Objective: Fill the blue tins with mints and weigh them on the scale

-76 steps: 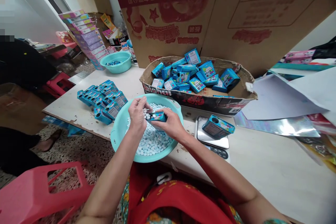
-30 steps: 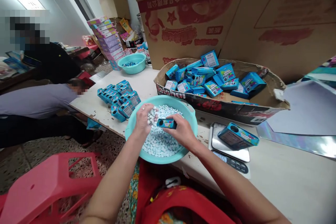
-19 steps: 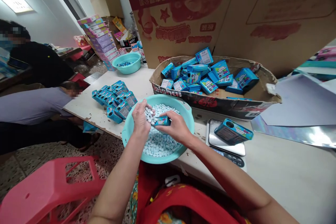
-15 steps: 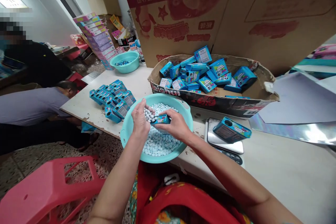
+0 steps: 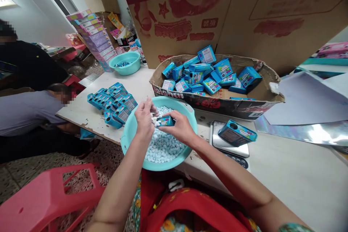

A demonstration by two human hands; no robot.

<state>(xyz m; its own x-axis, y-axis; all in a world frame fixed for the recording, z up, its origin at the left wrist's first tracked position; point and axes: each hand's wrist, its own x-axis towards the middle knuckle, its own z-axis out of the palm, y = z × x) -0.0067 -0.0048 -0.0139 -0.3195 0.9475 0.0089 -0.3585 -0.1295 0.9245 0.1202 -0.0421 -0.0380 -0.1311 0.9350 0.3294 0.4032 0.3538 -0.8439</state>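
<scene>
Over a turquoise basin (image 5: pixel 127 134) of small white candies (image 5: pixel 165 148), my right hand (image 5: pixel 181 127) grips a small blue candy box (image 5: pixel 166 120), its end turned toward my left hand. Cupped beside that end, my left hand (image 5: pixel 145 117) holds several white candies, some spilling at the box's opening. To the right, another blue box with a round hole (image 5: pixel 237 133) rests on a digital scale (image 5: pixel 216 141). Rows of similar blue boxes (image 5: pixel 112 103) stand on the table left of the basin.
Behind the basin, a low cut-down carton (image 5: pixel 266 96) holds many jumbled blue boxes. A smaller turquoise bowl (image 5: pixel 133 68) sits at the table's far left. Sheets of paper (image 5: pixel 307 98) lie at right. A pink stool (image 5: pixel 49 192) and two people are on the left.
More white candies have left my left palm toward the box end, and fewer show in it now. My right hand keeps its hold on the box. The view has shifted slightly.
</scene>
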